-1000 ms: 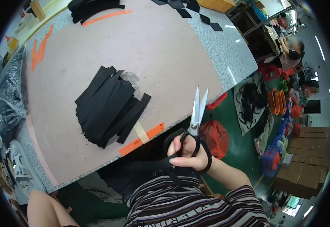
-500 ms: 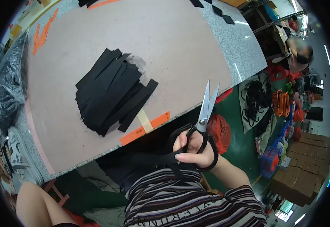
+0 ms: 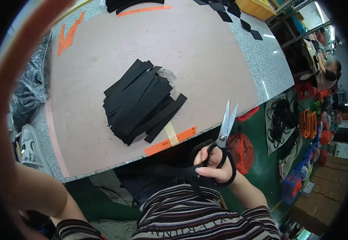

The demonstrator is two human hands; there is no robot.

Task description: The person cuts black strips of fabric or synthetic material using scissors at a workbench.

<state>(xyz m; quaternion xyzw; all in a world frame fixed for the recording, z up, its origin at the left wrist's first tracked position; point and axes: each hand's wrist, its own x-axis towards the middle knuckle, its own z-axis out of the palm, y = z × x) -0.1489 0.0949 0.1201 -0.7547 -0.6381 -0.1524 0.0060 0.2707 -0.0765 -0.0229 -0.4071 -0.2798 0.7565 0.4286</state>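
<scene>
My right hand (image 3: 218, 173) is closed around black-handled scissors (image 3: 222, 139), blades slightly apart and pointing up past the table edge. Thumb and fingers of the same hand also pinch a black fabric strip (image 3: 174, 172), which stretches left across my lap with a short end hanging down. At the left edge my raised left arm (image 3: 42, 188) comes close to the camera. A blurred skin-coloured band, seemingly part of my left hand (image 3: 2, 86), curves up there; its fingers cannot be made out. Black strips (image 3: 138, 100) lie piled on the table.
Along the near table edge (image 3: 90, 172) lies an orange ruler (image 3: 186, 135) with tape across it. More orange pieces (image 3: 70, 34) lie at the far left. A plastic-wrapped bundle (image 3: 34, 80) and a shoe (image 3: 32, 148) are left. Behind the scissors hangs a red bag (image 3: 241, 152). A person (image 3: 328, 74) works far right.
My left arm has risen toward the camera, bringing the blurred band into view at the left. The whole view has shifted, while my right hand keeps hold of the scissors and strip.
</scene>
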